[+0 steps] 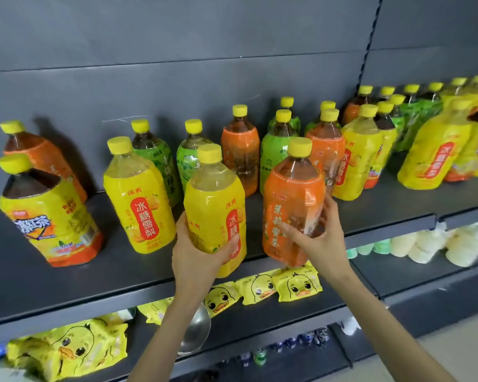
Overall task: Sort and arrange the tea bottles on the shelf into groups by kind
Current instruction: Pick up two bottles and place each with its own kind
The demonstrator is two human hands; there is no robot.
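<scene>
A yellow-labelled clear plastic tea bottle with a yellow screw cap, full of pale liquid, is at the front edge of the dark grey metal shelf. The left hand grips it low on the body, and its fingers curl round the label. Just to its right is an orange-labelled clear plastic tea bottle holding amber liquid and leaning slightly. The right hand holds it, with fingers spread and curled across the lower label. Whether either base rests on the shelf cannot be told. Both bottles look large and full, so each is probably heavy for one hand. The thin walls would likely give under a squeeze and the glossy wrap may be slippery, so a grip round the waist or just under the shoulder seems safest. Just to the left stands a matching yellow-labelled bottle, a likely partner. Behind are green-labelled bottles and an orange-labelled bottle at the back, kinds mixed together. Far left is a yellow-and-orange bottle of dark tea. To the right, a tightly packed cluster of mixed bottles leaves little room. On the shelf below lie yellow duck-printed packets.
</scene>
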